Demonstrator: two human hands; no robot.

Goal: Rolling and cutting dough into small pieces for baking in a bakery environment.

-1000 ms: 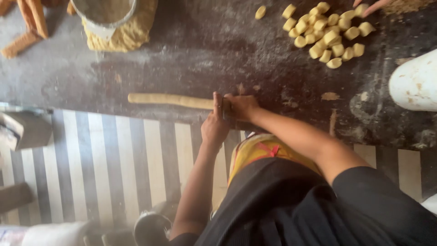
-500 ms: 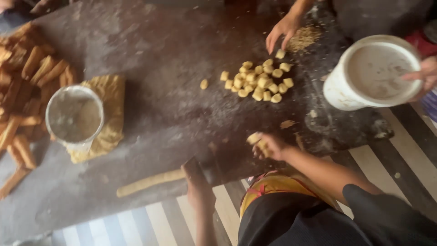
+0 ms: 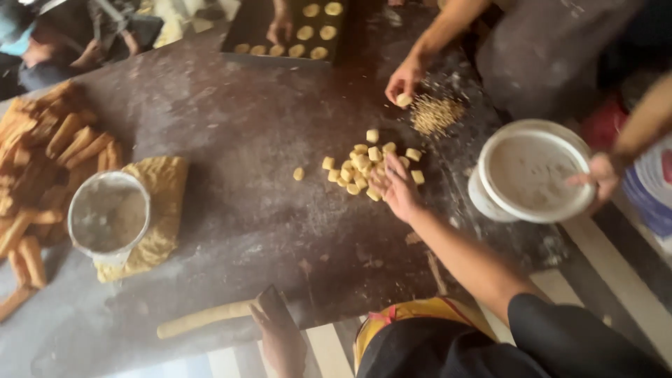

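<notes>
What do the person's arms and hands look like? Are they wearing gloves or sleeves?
No gloves: both the right hand and the left hand are bare. The right forearm is bare too, up to a short black sleeve. No rings, watch or bracelets show. The fingers look dusty.

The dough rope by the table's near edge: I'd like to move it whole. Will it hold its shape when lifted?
Probably not: the dough rope looks long, thin and soft, so it would likely sag or tear. Being round, it may roll if pushed sideways.

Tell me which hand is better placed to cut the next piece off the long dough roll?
Probably the left hand: it holds a dark flat scraper at the pale dough roll, while the right hand is away at the cut pieces.
</notes>
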